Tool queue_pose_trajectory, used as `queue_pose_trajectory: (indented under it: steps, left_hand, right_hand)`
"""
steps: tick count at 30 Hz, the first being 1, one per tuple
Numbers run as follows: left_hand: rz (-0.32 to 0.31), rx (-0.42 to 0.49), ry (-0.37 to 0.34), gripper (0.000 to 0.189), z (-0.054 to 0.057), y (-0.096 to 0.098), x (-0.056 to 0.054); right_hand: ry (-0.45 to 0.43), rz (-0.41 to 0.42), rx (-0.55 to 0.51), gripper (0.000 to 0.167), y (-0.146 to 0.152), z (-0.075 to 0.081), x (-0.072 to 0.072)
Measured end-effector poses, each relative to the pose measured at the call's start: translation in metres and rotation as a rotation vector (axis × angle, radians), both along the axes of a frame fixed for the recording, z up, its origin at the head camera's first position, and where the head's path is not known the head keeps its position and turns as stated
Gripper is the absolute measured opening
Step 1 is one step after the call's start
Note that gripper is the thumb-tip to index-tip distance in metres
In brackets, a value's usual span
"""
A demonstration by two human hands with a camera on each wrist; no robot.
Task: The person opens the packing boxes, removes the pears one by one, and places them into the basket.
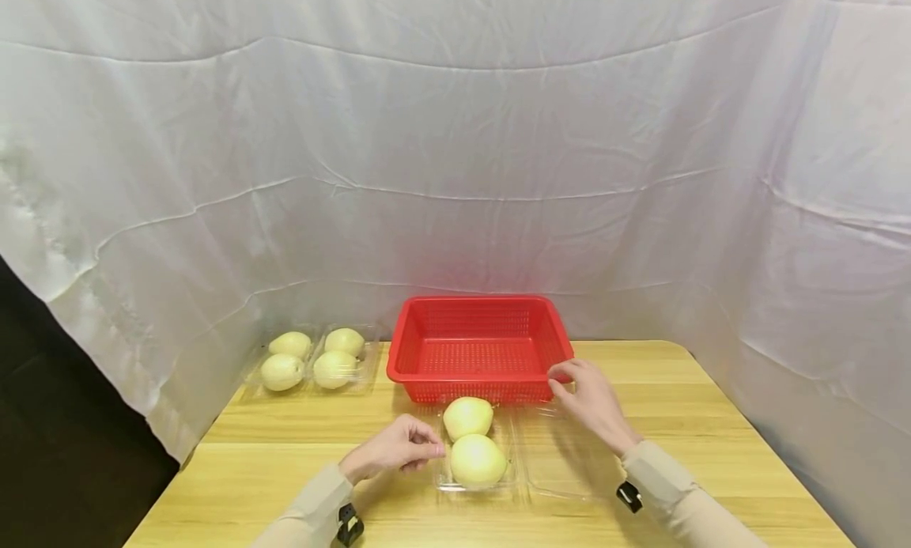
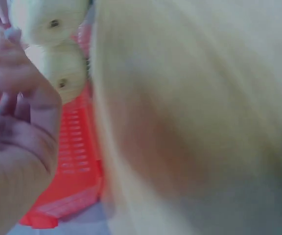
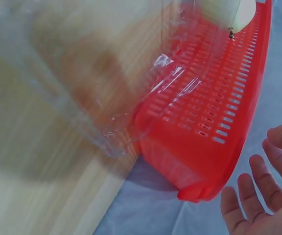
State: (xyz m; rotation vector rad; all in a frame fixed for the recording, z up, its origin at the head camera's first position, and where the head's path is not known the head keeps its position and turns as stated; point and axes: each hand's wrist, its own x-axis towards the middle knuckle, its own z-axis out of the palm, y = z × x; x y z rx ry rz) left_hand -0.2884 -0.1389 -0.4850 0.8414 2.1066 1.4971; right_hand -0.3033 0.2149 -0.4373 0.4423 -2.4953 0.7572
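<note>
A clear plastic clamshell box (image 1: 455, 487) lies on the table with its lid (image 1: 562, 461) folded out to the right. Two pale yellow pears (image 1: 478, 460) sit in its base, one behind the other. My left hand (image 1: 397, 449) is beside the box's left edge, fingers loosely bent and holding nothing. Above the far part of the lid, by the red basket's front right corner, is my right hand (image 1: 591, 402). Its fingers are spread and bare in the right wrist view, apart from the clear lid (image 3: 106, 132).
A red plastic basket (image 1: 480, 390) with slotted walls stands right behind the box, nothing in it. At the back left, two more clear boxes (image 1: 363, 383) hold two pears each. Pale curtains (image 1: 470, 176) hang around the wooden table (image 1: 285, 453).
</note>
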Motion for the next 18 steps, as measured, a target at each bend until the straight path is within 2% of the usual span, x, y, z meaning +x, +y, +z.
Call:
queue_pose_trajectory:
  steps: [4,6,9,11,13,18]
  left_hand:
    - [0.133,-0.120,0.238,0.019,0.010,0.004,-0.002]
    - [0.189,-0.182,0.381,0.014,0.015,0.008,-0.003]
    - [0.231,-0.237,0.539,0.008,0.023,0.016,-0.003]
    - [0.223,-0.255,0.603,0.005,0.027,0.021,-0.002]
    - [0.194,-0.280,0.638,0.005,0.031,0.027,0.000]
    - [0.066,-0.399,0.719,0.021,0.041,0.040,0.007]
  right_hand:
    - [0.015,-0.006,0.049,0.015,-0.007,0.000,-0.006]
    - [0.023,-0.009,0.074,0.015,-0.010,0.000,-0.008]
    - [0.016,-0.021,0.103,0.016,-0.012,0.001,-0.011]
    - [0.002,-0.029,0.121,0.018,-0.014,0.002,-0.012]
    - [-0.022,-0.038,0.135,0.020,-0.015,0.002,-0.013]
    - [-0.075,-0.050,0.162,0.024,-0.018,0.003,-0.014]
